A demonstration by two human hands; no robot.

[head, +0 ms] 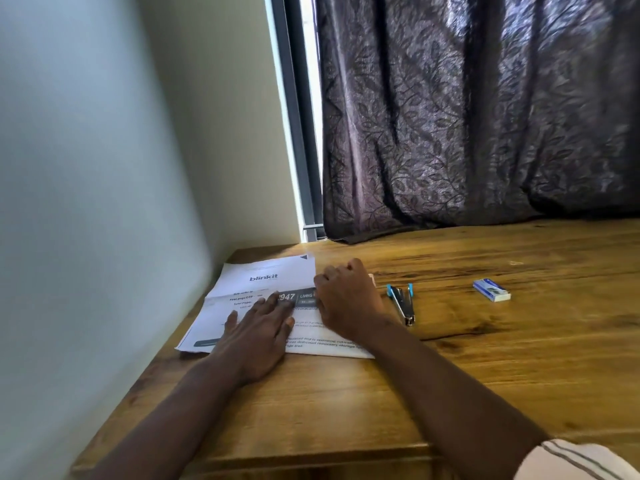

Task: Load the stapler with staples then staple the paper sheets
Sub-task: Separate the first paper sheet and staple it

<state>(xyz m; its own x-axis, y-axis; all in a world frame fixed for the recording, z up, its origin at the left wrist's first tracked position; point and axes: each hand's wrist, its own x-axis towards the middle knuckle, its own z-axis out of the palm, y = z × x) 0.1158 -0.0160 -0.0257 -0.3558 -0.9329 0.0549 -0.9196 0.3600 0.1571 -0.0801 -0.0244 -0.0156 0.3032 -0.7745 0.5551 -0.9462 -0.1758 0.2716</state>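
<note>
Neither loading nor stapling appears to have begun; the step in hand looks like squaring up the paper sheets (263, 271), which lie overlapped near the back left corner of the wooden table (346, 403), close to the wall (86, 168). The left hand (258, 327) lies flat on the sheets, fingers straight and pressing them down, holding nothing. The right hand (346, 299) sits at the sheets' right edge with its fingers curled under; whether it pinches the paper or only rests there I cannot tell.

The stapler (401, 301), black and silver with blue ends, lies on the table just beside the right hand, apart from the sheets. It seems to be splayed open in a narrow V, though this is small in view. The staple box (491, 290), blue and white, lies further towards the table's right edge, well apart from the stapler.

The next move, as I judge it, calls for the right hand to leave the paper and reach for the box, take out a strip and seat it in the stapler's channel.

The upper sheet reads "blinkit". A dark band on the lower sheet shows "947" and "LIVING". The finer print is blurred, and the box's label cannot be read.
</note>
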